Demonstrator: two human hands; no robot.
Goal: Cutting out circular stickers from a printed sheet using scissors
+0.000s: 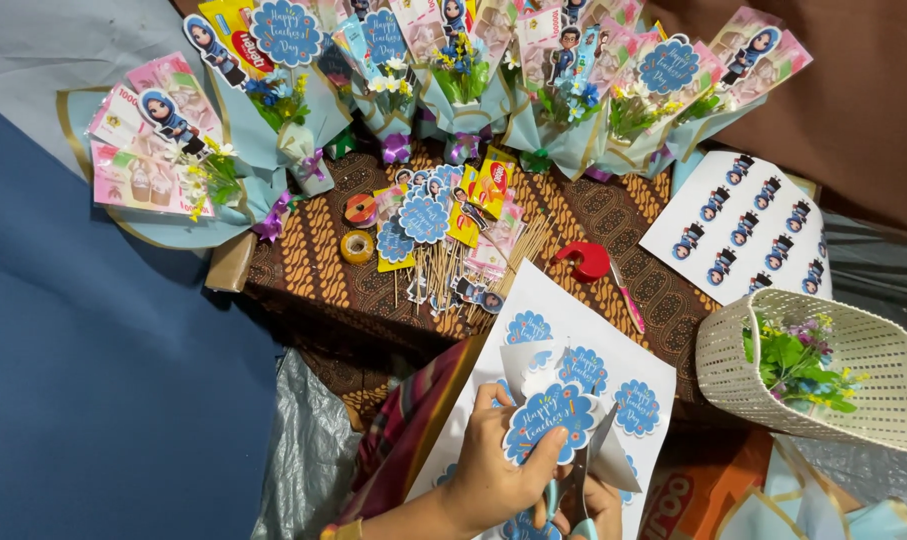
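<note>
- The left hand [493, 478] grips a blue scalloped round label [550, 421] between thumb and fingers [489, 400], holding it above a white printed sheet [563, 310].
- The right hand [601, 505] is mostly out of view at the bottom edge; its fingers are closed through the teal handles of a pair of scissors [571, 490], whose blades meet the paper just beside the label.
- The white sheet lies under both hands and carries more blue scalloped labels of the same kind.
- Beyond it, on a brown patterned cloth [323, 270], lie a red tape dispenser [583, 261], two tape rolls [358, 228] and a heap of cut-out figures on wooden sticks [443, 240].
- To the right lies a second white sheet [738, 225] printed with rows of small cartoon figures.
- Near the right edge stands a cream plastic basket [873, 400] holding small artificial flowers.
- Along the top stands a row of pale blue wrapped bouquets [453, 70] with pink packets, cartoon figures and blue round signs.
</note>
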